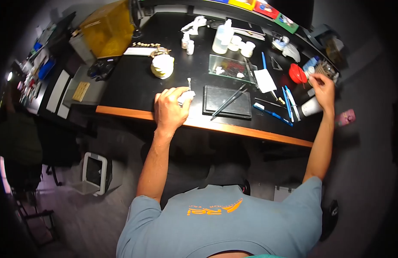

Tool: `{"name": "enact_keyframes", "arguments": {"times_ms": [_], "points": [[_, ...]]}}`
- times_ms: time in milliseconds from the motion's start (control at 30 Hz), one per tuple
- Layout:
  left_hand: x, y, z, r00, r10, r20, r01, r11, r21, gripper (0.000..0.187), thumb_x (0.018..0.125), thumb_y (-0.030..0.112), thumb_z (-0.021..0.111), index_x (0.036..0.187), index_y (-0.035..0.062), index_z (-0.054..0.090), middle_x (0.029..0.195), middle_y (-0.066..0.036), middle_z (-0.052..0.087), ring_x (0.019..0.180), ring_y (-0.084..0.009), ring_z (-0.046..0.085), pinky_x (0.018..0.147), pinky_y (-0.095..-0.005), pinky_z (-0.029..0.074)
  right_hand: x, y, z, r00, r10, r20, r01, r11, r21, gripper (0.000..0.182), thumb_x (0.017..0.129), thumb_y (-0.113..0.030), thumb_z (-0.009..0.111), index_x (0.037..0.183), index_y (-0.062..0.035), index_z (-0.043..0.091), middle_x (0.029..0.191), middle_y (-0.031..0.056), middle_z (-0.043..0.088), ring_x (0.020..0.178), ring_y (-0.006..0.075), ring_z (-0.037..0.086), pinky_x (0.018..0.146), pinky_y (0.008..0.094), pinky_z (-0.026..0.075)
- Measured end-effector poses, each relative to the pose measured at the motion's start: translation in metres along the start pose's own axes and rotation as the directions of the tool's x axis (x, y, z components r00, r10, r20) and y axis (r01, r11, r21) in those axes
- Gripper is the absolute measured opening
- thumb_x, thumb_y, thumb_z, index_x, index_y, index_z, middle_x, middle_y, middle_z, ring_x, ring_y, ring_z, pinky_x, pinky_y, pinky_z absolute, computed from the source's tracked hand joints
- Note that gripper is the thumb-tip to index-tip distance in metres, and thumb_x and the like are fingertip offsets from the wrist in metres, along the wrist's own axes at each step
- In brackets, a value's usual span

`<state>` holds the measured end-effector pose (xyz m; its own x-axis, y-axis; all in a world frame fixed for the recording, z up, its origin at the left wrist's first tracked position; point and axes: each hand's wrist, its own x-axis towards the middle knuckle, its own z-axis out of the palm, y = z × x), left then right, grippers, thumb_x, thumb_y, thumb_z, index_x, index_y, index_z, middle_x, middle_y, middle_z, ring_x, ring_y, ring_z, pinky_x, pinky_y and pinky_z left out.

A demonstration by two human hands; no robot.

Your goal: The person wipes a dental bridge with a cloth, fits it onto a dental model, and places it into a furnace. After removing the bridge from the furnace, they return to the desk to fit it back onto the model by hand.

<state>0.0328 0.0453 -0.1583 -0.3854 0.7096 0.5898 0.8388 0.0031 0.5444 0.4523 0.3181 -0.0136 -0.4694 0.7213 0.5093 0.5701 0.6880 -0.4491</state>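
Note:
My left hand (169,108) is closed around a small white piece (186,97) at the table's front edge, and a thin pale-tipped stick (189,82) stands up beside it. My right hand (324,91) is raised at the right side, thumb and forefinger pinched together; whatever they hold is too small to make out. Close to those fingers are a red bowl (297,73) and a white cup (311,106) lying tilted. Between my hands, two dark slim tools (228,102) rest across a black flat box (212,97).
A blue toothbrush (272,113) and other slim tools lie right of the box. Behind stand a glass slab (222,61), a white pad (264,81), a clear bottle (223,38) and small white jars (247,49). A dental model (162,66) sits left. The wooden table edge (233,128) runs in front.

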Motion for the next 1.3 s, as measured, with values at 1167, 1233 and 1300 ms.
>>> {"name": "enact_keyframes", "arguments": {"times_ms": [1167, 1233, 1300], "points": [[0.12, -0.126, -0.024, 0.962, 0.19, 0.197, -0.159, 0.974, -0.161, 0.062, 0.066, 0.019, 0.091, 0.123, 0.0059, 0.072, 0.127, -0.01, 0.068, 0.119, -0.022, 0.063, 0.107, -0.0371, 0.048, -0.166, -0.036, 0.023, 0.988, 0.142, -0.06, -0.138, 0.988, 0.076, 0.01, 0.093, -0.008, 0.072, 0.099, 0.0002, 0.075, 0.087, 0.0051, 0.073, 0.075, 0.0096, 0.062, 0.064, 0.0246, 0.046], [0.118, -0.138, -0.022, 0.979, 0.092, 0.18, -0.021, 0.932, -0.361, 0.059, 0.068, 0.015, 0.09, 0.123, 0.0047, 0.072, 0.125, -0.01, 0.068, 0.116, -0.0205, 0.064, 0.103, -0.0362, 0.051, -0.172, -0.036, 0.022, 0.989, 0.139, -0.06, -0.135, 0.989, 0.065, 0.011, 0.093, -0.008, 0.072, 0.099, 0.0004, 0.075, 0.088, 0.005, 0.072, 0.075, 0.0095, 0.062, 0.065, 0.0244, 0.046], [0.112, -0.131, -0.026, 0.983, -0.04, 0.181, 0.133, 0.833, -0.538, 0.052, 0.073, 0.007, 0.088, 0.122, 0.0003, 0.071, 0.117, -0.009, 0.07, 0.109, -0.0179, 0.067, 0.099, -0.0331, 0.055, -0.176, -0.038, 0.021, 0.985, 0.168, -0.05, -0.164, 0.984, 0.074, 0.011, 0.093, -0.009, 0.072, 0.099, 0.0005, 0.075, 0.088, 0.0048, 0.072, 0.075, 0.0093, 0.062, 0.065, 0.0242, 0.046]]}}
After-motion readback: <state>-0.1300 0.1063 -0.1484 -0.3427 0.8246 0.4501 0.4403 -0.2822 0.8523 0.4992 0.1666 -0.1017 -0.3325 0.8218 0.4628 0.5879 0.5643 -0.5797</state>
